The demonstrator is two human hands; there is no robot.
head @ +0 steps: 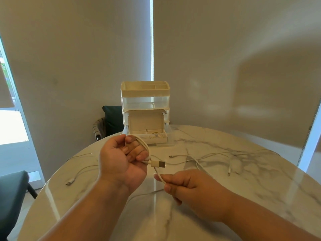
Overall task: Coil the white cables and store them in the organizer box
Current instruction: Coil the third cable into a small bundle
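You're mid-coil: your left hand grips the cable loops above the table, and your right hand pinches the tail. Next, wind on the slack, then stow it in the box.

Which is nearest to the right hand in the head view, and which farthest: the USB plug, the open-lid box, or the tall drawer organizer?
1. USB plug of the white cable, just ahead-left of the right hand, sticking out of the left hand.
2. Open-lid box, farther back on the table.
3. Drawer organizer, directly behind that box, at the far edge.
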